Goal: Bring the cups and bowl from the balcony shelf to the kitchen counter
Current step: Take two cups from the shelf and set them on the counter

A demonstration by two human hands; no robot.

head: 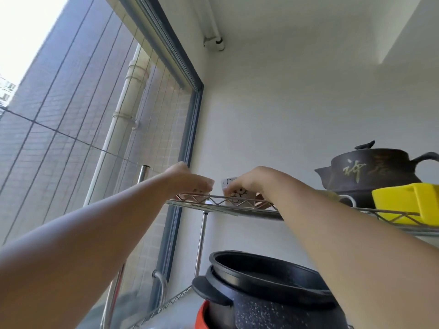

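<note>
My left hand [187,181] is up at the left end of the top shelf [213,202], fingers curved down and pressed together over a low brownish thing [190,197] just behind the front rail. I cannot tell if it is a cup or the bowl, nor if my fingers already pinch it. Just beside, near the middle of the front edge, my right hand [249,181] closes on the white cup [237,194] with a drawn face, fingertips on its rim and side. It is probably ceramic, so light but hard, smooth and easy to break; I think the best hold is around the wall, thumb against fingers, not by the rim only. Behind my right wrist one more brownish piece [262,203] shows only a little. The rail hides all the bottoms. Further right stand a dark teapot [370,174] and a yellow box [408,203], cut by the frame
</note>
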